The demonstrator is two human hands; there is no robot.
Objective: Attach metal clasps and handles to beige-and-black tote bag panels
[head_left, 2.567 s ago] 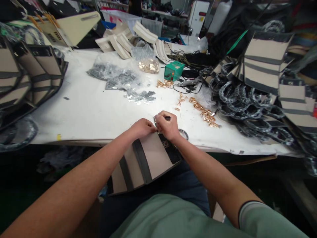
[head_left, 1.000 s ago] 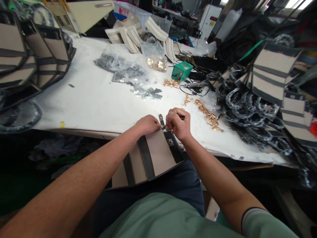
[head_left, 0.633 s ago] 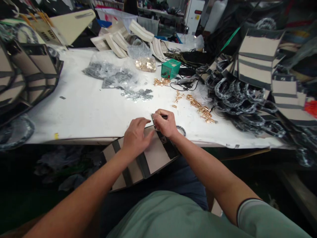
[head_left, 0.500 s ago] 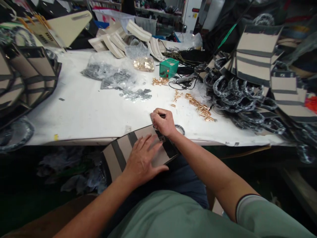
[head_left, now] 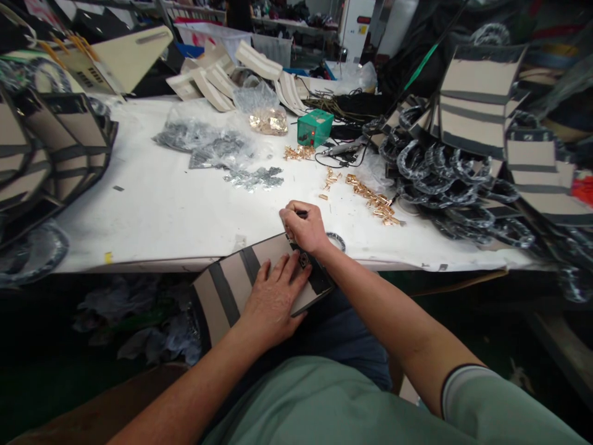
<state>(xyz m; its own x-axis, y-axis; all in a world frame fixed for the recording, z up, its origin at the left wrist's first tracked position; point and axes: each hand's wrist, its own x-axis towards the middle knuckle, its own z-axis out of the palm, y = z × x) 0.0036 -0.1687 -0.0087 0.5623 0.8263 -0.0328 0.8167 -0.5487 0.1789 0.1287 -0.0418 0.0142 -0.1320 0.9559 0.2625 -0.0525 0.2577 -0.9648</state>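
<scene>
Across my lap and against the table edge lies a beige panel with dark stripes (head_left: 237, 279), tilted. My left hand (head_left: 273, 298) rests on it palm down, fingers spread, pressing near a small metal fitting (head_left: 304, 259) on the panel's black end band. At the panel's far corner my right hand (head_left: 306, 227) is closed around a slim dark tool (head_left: 302, 214); only a short piece of it shows, and its tip is hidden by the fingers. Just beside my right wrist a plastic-wrapped ring-shaped handle (head_left: 337, 241) sits at the table edge.
Gold metal fittings (head_left: 370, 196) lie scattered on the white table (head_left: 162, 216). Behind them stands a green box (head_left: 315, 127) with a red light and a corded tool (head_left: 341, 148). Silver pieces (head_left: 259, 178) lie left of centre. Panels with wrapped handles are piled right (head_left: 482, 130) and left (head_left: 65, 133).
My left hand has settled, its fingers shifting slightly right and the thumb tucking closer to the panel's edge. My right hand stays at the corner, almost unmoved.
</scene>
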